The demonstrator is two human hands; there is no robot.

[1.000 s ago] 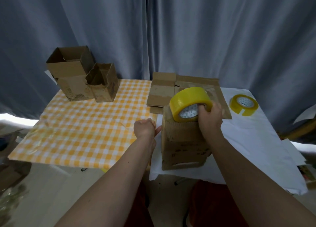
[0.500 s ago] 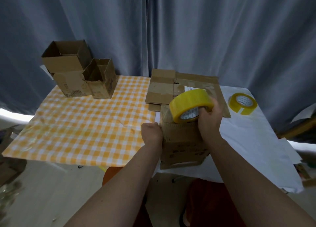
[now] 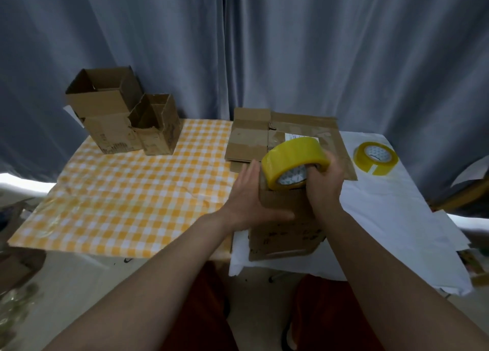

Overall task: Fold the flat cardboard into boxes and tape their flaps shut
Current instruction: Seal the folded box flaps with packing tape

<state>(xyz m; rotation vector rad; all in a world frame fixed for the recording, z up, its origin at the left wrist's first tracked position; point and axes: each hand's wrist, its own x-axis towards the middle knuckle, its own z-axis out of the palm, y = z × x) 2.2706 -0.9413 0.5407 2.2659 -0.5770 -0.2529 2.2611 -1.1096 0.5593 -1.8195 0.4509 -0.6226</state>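
arms: two bare forearms are seen, no sleeves reaching the wrists or elbows within view.
left hand (image 3: 250, 201): no ring, watch or glove is worn.
right hand (image 3: 324, 189): likewise left uncovered, nothing being worn at the wrist.
legs: dark rust-red fabric trousers (image 3: 209, 308) are worn, seen near the bottom edge between the forearms.
feet: cannot be made out clearly.

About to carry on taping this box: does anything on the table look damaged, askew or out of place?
Mostly fine. The smaller open box at far left has a torn, ragged front edge and leans against the bigger open box. The second tape roll lies unused on the white sheet.
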